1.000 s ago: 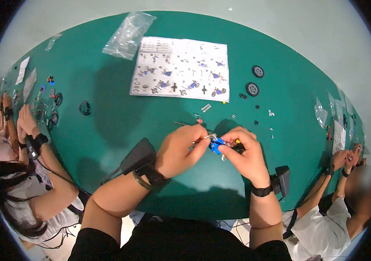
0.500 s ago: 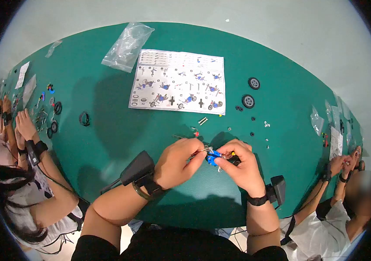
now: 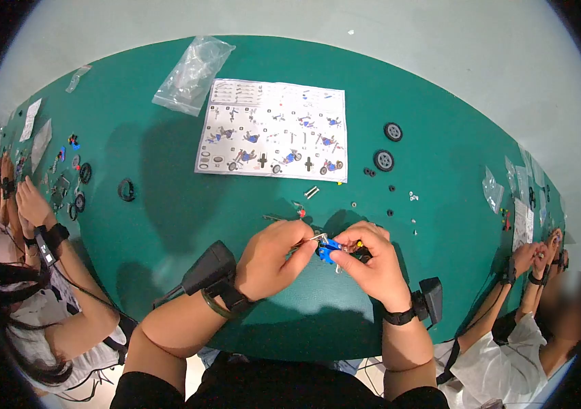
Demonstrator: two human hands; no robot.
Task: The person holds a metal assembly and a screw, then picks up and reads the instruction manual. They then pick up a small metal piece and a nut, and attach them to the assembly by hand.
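Table (image 3: 168, 225) of green felt spreads wide, with the instruction sheet (image 3: 273, 129) and two loose wheels (image 3: 387, 146) lying well beyond the hands and bare cloth between. Just above its near edge the right hand (image 3: 372, 262) pinches a small blue model assembly (image 3: 329, 248), while the left hand (image 3: 273, 255) grips a thin metal tool (image 3: 309, 239) whose tip touches it. That assembly looks light, stiff and fiddly, best held by its blue body, clear of the tiny parts.

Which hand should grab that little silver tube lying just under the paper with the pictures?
Probably the left hand. Both hands are busy: it pinches only a thin metal tool, while the right hand holds the blue model. The silver tube lies about midway between them, above.
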